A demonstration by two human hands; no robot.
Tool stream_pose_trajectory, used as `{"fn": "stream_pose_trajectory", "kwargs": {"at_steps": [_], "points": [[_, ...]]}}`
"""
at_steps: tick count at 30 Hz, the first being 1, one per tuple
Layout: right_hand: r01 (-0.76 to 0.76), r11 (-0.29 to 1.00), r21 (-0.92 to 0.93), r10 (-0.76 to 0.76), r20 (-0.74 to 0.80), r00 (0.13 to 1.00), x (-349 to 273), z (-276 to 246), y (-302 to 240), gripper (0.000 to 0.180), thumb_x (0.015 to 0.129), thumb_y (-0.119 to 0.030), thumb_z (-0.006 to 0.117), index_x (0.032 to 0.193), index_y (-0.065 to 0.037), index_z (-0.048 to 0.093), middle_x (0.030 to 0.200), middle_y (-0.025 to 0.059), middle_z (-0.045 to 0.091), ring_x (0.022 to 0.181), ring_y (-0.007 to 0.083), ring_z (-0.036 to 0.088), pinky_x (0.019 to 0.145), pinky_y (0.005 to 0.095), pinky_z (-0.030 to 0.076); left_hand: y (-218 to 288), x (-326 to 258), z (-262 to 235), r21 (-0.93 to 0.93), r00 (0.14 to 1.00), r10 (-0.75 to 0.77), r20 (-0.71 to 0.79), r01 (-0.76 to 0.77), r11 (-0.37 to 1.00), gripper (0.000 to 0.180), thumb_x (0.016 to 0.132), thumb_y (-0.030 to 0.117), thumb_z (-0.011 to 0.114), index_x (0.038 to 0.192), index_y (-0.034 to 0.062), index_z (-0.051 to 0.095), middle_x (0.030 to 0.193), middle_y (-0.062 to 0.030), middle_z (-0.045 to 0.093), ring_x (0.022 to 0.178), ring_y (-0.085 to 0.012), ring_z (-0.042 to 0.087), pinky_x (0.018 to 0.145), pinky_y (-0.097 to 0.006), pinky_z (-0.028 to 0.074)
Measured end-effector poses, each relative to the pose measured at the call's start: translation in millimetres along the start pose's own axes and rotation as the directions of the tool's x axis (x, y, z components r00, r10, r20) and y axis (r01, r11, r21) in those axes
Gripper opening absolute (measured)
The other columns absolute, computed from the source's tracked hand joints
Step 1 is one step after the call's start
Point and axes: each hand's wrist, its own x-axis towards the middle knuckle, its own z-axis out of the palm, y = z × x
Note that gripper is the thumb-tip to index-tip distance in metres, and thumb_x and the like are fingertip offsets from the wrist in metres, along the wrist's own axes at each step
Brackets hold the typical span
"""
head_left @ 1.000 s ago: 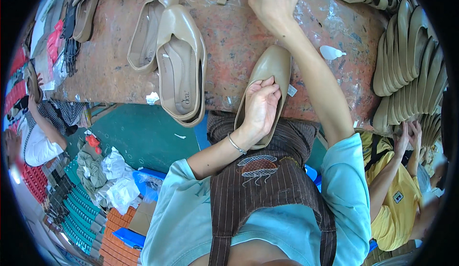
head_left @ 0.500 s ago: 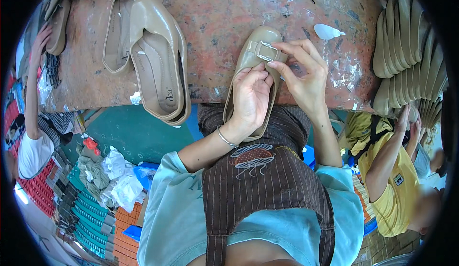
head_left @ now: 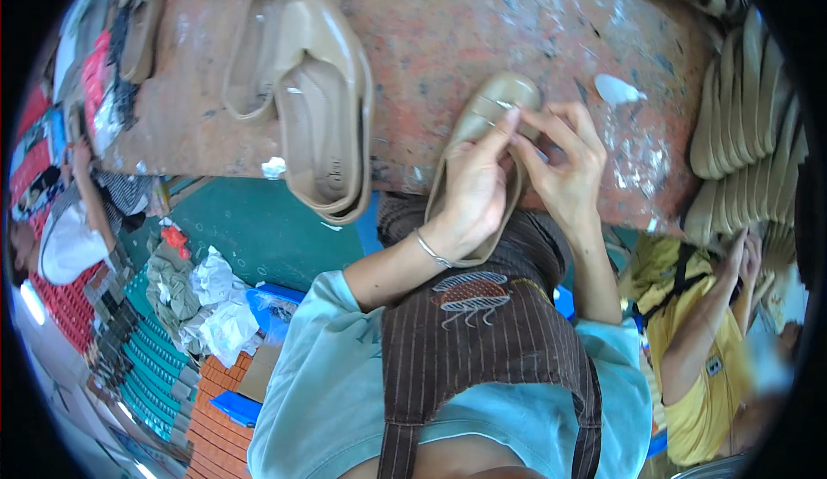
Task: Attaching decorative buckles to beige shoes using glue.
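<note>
A beige shoe (head_left: 517, 88) lies toe outward over the bench's near edge, its heel end by my lap. My left hand (head_left: 472, 188) is closed around its opening, the thumb reaching up to the toe strap. On that strap sits a sparkling silver buckle (head_left: 493, 123), partly covered by fingers. My right hand (head_left: 567, 162) pinches at the buckle's right end with thumb and forefinger; the exact contact is blurred. Left of them, several matching beige shoes (head_left: 320, 121) rest nested together on the bench.
The worn, stained bench (head_left: 413, 44) carries a small white plastic bottle (head_left: 618, 90) to the right. Stacked beige shoes (head_left: 739, 126) line its right end. A co-worker in a yellow shirt (head_left: 689, 332) stands at right, another person in white (head_left: 71, 245) at far left.
My left thumb and fingers have moved up from the shoe's opening to the buckle. The right fingers have drawn closer to them. The whole view has shifted slightly.
</note>
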Motion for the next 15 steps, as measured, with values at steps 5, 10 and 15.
{"fn": "stream_pose_trajectory", "kwargs": {"at_steps": [5, 10, 15], "points": [[-0.1, 0.927, 0.362, 0.097, 0.028, 0.995, -12.7, -29.3, -12.2, 0.041, 0.073, -0.003, 0.08, 0.113, 0.002, 0.071, 0.1, 0.0096, 0.061, 0.091, 0.0191, 0.063, 0.078, 0.0325, 0.052, 37.8, -29.8, 11.8, -0.106, 0.986, -0.055, 0.159, 0.072, 0.992, 0.027, 0.1, 0.016, 0.061, 0.126, 0.0072, 0.06, 0.117, -0.0037, 0.066, 0.105, -0.0169, 0.063, 0.093, -0.035, 0.05], [-0.218, 0.871, 0.44, 0.326, -0.187, 0.927, -31.1, -37.5, 11.0, 0.022, 0.093, -0.003, 0.066, 0.114, 0.003, 0.066, 0.101, 0.0068, 0.06, 0.088, 0.0118, 0.059, 0.083, 0.0272, 0.049, 112.9, -107.8, -0.9, -0.303, 0.893, 0.025, 0.449, 0.126, 0.945, 0.031, 0.099, 0.014, 0.06, 0.127, 0.001, 0.058, 0.123, -0.0105, 0.064, 0.114, -0.0227, 0.061, 0.103, -0.038, 0.048], [-0.273, 0.899, 0.341, 0.401, -0.394, 0.827, -32.8, -29.2, 38.1, 0.03, 0.094, -0.007, 0.068, 0.121, 0.0, 0.059, 0.106, 0.0065, 0.057, 0.095, 0.013, 0.057, 0.085, 0.0298, 0.049, 296.5, -126.5, -5.7, -0.295, 0.687, 0.335, 0.645, -0.18, 0.938, 0.028, 0.097, 0.011, 0.063, 0.122, -0.0002, 0.058, 0.124, -0.0099, 0.062, 0.119, -0.0223, 0.056, 0.105, -0.042, 0.043]]}}
